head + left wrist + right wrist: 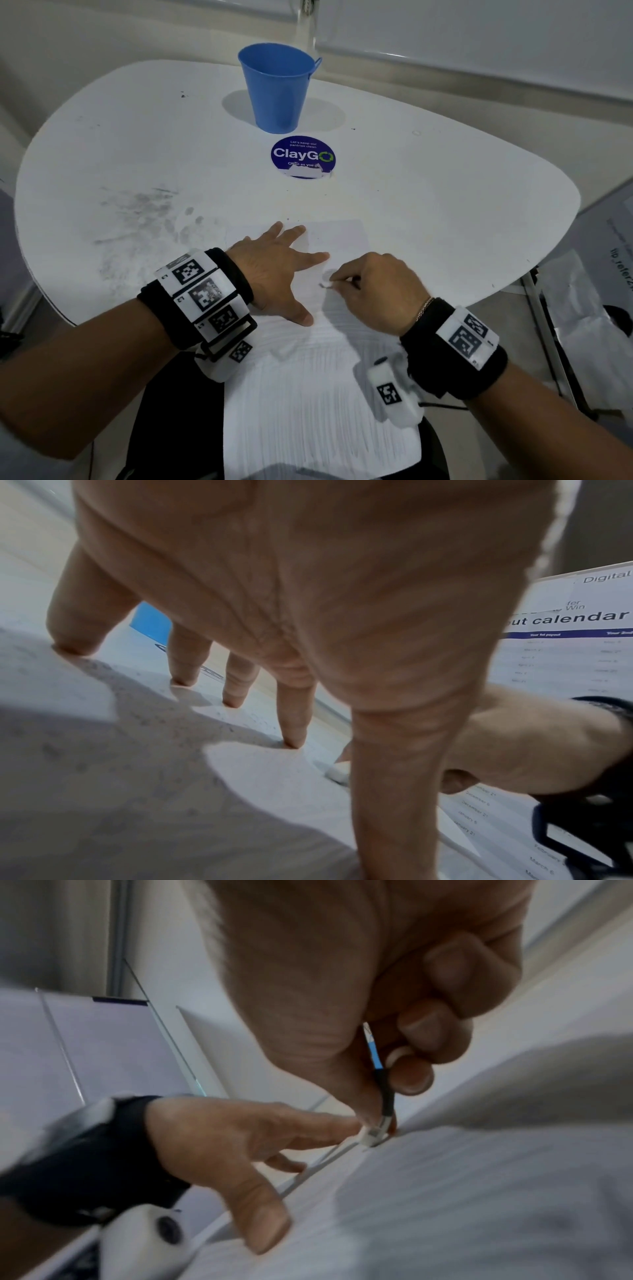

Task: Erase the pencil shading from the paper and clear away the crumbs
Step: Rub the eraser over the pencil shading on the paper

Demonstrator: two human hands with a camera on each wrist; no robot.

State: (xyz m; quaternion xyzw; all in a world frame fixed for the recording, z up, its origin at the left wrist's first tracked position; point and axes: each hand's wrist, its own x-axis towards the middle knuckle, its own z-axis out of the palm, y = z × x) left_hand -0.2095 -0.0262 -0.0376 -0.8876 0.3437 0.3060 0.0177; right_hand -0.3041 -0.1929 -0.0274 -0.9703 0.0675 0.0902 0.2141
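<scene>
A white sheet of paper (308, 377) with faint printed lines lies over the near edge of the table and hangs toward me. My left hand (284, 267) presses flat on it with fingers spread (294, 723). My right hand (373, 287) pinches a small eraser (371, 1133) in a black and blue sleeve, its white tip touching the paper. A faint grey pencil smudge (329, 274) sits just beyond the eraser tip (325, 285). In the left wrist view the white eraser (337, 772) shows behind my thumb.
A blue bucket (278, 87) stands at the far middle of the white table (445, 205). A round blue ClayGo sticker (303, 157) lies in front of it. Grey smears (144, 212) mark the table's left side. Printed papers (613, 260) lie off the right edge.
</scene>
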